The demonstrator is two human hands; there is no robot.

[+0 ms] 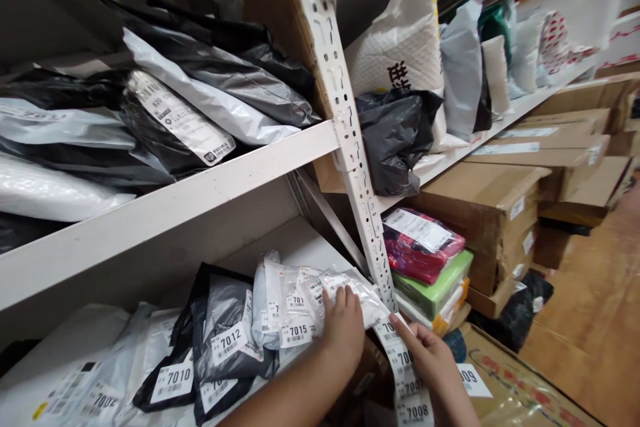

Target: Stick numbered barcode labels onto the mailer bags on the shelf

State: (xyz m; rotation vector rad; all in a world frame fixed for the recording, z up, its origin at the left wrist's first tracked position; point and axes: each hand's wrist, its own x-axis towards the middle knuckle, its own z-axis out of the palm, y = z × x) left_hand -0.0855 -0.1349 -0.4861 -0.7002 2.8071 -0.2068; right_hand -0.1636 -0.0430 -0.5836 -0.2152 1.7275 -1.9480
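Observation:
My left hand [343,323] rests with its fingers on a small clear-and-white parcel [357,287] at the right end of the lower shelf. Just right of it, my right hand [425,353] pinches a strip of white number labels [411,380] that hangs down over the shelf's edge; one label reads 7008. Left of my left hand lie small clear packets with a label 7015 [296,332]. Beyond them are a dark grey parcel [225,307] labelled 7012 and a black parcel [159,373] labelled 7010.
A white perforated post [350,120] stands between two rack bays. Black and white parcels [200,87] fill the upper shelf. To the right are cardboard boxes [480,207], a pink parcel [420,247] and a green packet [433,287]. A large carton [530,373] sits at the lower right.

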